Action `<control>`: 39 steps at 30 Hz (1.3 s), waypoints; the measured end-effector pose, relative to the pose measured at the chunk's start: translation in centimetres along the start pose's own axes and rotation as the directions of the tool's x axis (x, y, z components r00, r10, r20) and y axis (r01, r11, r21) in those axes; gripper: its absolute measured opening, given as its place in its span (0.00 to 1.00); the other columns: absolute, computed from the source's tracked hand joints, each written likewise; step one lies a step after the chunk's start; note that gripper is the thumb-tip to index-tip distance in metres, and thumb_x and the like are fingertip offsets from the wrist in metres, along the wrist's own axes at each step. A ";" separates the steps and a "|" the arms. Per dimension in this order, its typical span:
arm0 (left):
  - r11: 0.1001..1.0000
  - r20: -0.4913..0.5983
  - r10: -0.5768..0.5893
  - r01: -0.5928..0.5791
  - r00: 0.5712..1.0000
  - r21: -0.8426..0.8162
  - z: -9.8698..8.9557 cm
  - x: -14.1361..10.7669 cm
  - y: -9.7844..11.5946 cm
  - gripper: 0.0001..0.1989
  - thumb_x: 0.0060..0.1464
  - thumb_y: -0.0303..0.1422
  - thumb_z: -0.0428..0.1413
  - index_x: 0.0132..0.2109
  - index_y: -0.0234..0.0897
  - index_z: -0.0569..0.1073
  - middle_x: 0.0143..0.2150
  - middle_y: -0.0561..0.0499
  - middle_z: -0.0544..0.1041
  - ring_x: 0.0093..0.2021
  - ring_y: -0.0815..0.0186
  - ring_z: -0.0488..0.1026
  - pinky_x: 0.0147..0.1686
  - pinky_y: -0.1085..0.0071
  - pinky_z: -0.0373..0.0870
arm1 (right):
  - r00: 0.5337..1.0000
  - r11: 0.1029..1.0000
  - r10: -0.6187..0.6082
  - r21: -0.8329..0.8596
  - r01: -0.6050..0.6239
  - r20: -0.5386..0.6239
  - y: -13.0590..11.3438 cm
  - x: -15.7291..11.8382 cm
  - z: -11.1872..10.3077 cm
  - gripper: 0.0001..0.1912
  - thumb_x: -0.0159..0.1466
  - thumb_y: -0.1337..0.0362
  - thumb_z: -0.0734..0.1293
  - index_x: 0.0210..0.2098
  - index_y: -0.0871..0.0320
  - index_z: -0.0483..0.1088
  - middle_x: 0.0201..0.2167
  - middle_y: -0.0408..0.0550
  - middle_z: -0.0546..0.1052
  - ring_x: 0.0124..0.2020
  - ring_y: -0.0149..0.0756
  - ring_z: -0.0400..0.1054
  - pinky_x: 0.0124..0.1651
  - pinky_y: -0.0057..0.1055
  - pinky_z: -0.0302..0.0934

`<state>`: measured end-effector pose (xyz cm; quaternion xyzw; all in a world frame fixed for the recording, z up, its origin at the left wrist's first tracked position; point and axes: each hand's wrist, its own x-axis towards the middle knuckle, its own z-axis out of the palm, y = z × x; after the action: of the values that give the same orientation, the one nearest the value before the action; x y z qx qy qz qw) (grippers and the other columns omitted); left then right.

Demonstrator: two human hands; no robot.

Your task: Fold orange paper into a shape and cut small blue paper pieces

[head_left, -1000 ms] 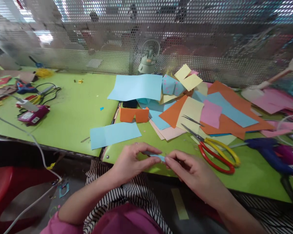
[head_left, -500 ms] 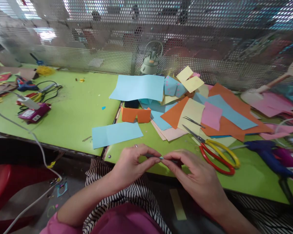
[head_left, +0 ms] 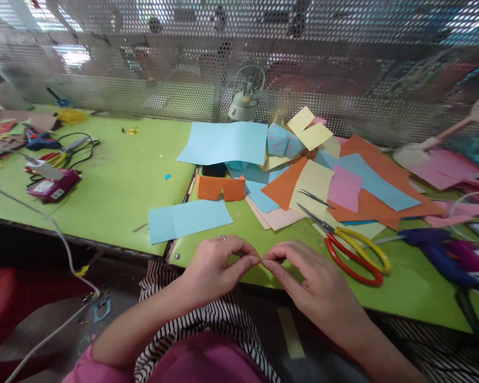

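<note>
My left hand point(head_left: 217, 266) and my right hand point(head_left: 313, 279) meet fingertip to fingertip over the front edge of the green table point(head_left: 123, 159). Both are pinched closed, thumb against index finger; whatever lies between the fingertips is too small to make out. Beyond my left hand lies a light blue paper strip point(head_left: 189, 219), with a folded orange paper piece point(head_left: 221, 188) behind it. Scissors with red and yellow handles point(head_left: 355, 255) rest to the right of my right hand, and tweezers point(head_left: 315, 198) lie on pale yellow paper above them.
A large blue sheet point(head_left: 225, 142) lies before a bottle point(head_left: 243, 103) and a perforated metal screen. Coloured paper scraps cover the right side. A blue glue gun point(head_left: 435, 255) is at far right. A purple device point(head_left: 56, 186) with cables sits left; a red stool point(head_left: 3, 314) stands below.
The fingertips of both hands have drawn slightly closer together, and the small greyish-blue bit between them no longer shows. The camera view has shifted slightly.
</note>
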<state>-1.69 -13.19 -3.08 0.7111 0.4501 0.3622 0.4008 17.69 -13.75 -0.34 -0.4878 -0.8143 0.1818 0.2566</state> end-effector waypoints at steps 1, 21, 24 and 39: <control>1.000 0.005 -0.021 0.021 1.000 -0.011 -0.2 0.1 -0.1 0.07 0.60 0.34 0.57 0.37 0.37 0.78 0.35 0.51 0.82 0.35 0.65 0.76 0.36 0.71 0.67 | 0.998 0.997 0.060 0.044 -0.061 0.036 0.1 0.1 -0.1 0.12 0.69 0.56 0.61 0.33 0.52 0.70 0.31 0.46 0.78 0.34 0.38 0.73 0.36 0.33 0.65; 0.973 0.240 -0.199 0.220 0.950 -0.065 -1.8 2.0 -0.7 0.12 0.57 0.41 0.57 0.34 0.37 0.79 0.32 0.52 0.79 0.32 0.67 0.71 0.33 0.72 0.62 | 0.819 0.777 0.401 0.321 -0.541 0.410 2.9 1.3 -1.8 0.19 0.59 0.45 0.68 0.30 0.55 0.71 0.25 0.40 0.69 0.27 0.30 0.60 0.29 0.27 0.55; 0.931 0.242 -0.274 0.320 0.931 -0.175 -2.1 1.9 -1.6 0.13 0.56 0.42 0.58 0.34 0.36 0.78 0.30 0.53 0.77 0.28 0.69 0.68 0.29 0.73 0.60 | 0.838 0.770 0.435 0.346 -0.536 0.331 3.6 0.9 -2.7 0.20 0.58 0.44 0.69 0.29 0.55 0.71 0.24 0.40 0.69 0.26 0.30 0.61 0.29 0.27 0.57; 0.964 0.191 -0.223 0.245 0.956 -0.101 -2.5 1.5 -1.5 0.11 0.57 0.39 0.56 0.34 0.37 0.78 0.32 0.52 0.80 0.33 0.67 0.71 0.35 0.71 0.64 | 0.908 0.839 0.352 0.352 -0.414 0.228 2.1 1.0 -1.0 0.17 0.61 0.47 0.68 0.28 0.54 0.74 0.23 0.40 0.72 0.25 0.30 0.63 0.25 0.26 0.55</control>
<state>-3.86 -10.75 -3.15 0.6559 0.4702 0.2742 0.5230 19.35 -11.88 -0.48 -0.5641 -0.6640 0.4261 0.2435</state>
